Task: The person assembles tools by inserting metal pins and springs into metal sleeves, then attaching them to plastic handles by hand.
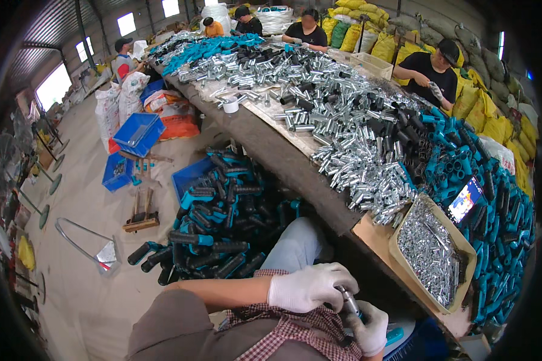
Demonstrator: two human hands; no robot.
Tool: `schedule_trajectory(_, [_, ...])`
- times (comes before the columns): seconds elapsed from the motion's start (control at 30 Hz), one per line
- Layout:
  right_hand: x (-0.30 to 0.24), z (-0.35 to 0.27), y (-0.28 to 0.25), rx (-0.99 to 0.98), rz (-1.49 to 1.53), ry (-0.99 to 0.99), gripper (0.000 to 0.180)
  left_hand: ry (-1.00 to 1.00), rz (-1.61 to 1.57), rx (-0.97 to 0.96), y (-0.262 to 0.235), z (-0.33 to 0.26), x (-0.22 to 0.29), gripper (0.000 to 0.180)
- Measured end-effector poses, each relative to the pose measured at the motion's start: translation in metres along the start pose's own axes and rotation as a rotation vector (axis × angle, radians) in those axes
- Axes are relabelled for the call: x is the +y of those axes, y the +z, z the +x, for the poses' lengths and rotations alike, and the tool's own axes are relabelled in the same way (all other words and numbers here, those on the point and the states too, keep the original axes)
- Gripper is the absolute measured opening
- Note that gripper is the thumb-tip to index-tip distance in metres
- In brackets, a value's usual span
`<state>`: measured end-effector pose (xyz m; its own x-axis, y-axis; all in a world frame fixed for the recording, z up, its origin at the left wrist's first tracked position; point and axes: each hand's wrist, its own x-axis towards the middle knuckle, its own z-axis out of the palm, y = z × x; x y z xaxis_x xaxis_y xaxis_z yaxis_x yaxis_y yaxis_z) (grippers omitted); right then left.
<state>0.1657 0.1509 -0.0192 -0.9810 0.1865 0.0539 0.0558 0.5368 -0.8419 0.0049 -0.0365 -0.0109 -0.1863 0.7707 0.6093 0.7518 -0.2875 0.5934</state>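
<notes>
Both my hands wear white knit gloves and meet over my lap. My left hand (312, 287) curls its fingers around the upper end of a short shiny metal tube (349, 301). Lower down, my right hand (370, 328) grips the same tube from the other side. The gloves hide part of it, so its full shape does not show. A teal piece (395, 336) lies just beside my right hand. Over my lap hangs a checked cloth (301, 334).
A long table carries heaped metal tubes (349, 156) and teal parts (504, 265). At its near edge sit a tray (397, 256) of small metal parts and a lit phone (465, 200). Black-and-teal handles (214, 216) pile by my leg. Several people (430, 75) work around the table.
</notes>
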Motion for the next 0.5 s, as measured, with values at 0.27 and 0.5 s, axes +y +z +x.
schedule_trajectory(0.27, [-0.004, 0.002, -0.003, -0.019, -0.041, 0.028, 0.029, -0.443, -0.074, -0.287, -0.007, 0.004, 0.002, 0.022])
schedule_trajectory(0.5, [-0.003, 0.005, -0.006, -0.039, -0.097, 0.032, 0.031, -0.732, -0.025, -0.253, -0.011, 0.021, 0.018, 0.028])
